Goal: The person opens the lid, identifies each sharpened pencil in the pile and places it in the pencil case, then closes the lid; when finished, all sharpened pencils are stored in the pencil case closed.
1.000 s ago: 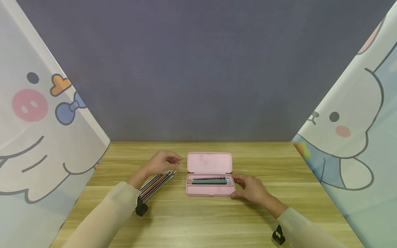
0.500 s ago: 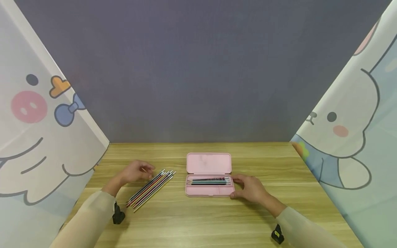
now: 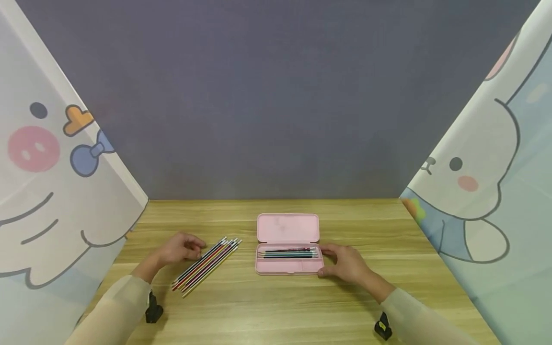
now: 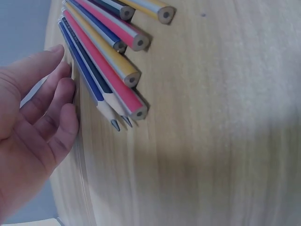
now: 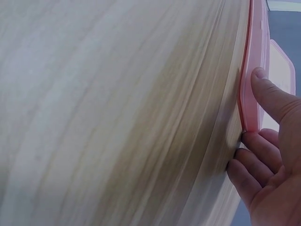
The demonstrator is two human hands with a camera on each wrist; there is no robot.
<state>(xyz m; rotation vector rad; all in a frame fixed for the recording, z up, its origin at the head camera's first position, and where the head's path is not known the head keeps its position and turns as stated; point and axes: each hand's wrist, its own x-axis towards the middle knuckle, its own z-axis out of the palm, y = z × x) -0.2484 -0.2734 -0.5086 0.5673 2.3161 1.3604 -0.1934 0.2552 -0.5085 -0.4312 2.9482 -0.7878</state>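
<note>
On the left of the table lies a bunch of pencils [image 3: 206, 266], striped in red, yellow, blue and dark colours, slanting away to the right. My left hand [image 3: 178, 248] is just left of them; in the left wrist view its loosely bent fingers [image 4: 63, 127] hold nothing, and two pencils there have sharpened points while the others show blunt ends. A pink pencil case [image 3: 276, 267] lies with its lid [image 3: 288, 228] raised, several pencils [image 3: 288, 253] in its rear compartment. My right hand [image 3: 348, 265] holds the case's right end, thumb [image 5: 263, 87] against the front wall.
The front compartment of the case has a small divider [image 3: 301, 265]. A dark grey panel [image 3: 276, 105] stands behind the wooden table [image 3: 276, 311]. Printed cartoon panels stand to the left [image 3: 73, 191] and right [image 3: 478, 201].
My left hand has moved left and down from above the pencils' far ends to their left side. The right hand stays at the pencil case, and the view has shifted slightly.
</note>
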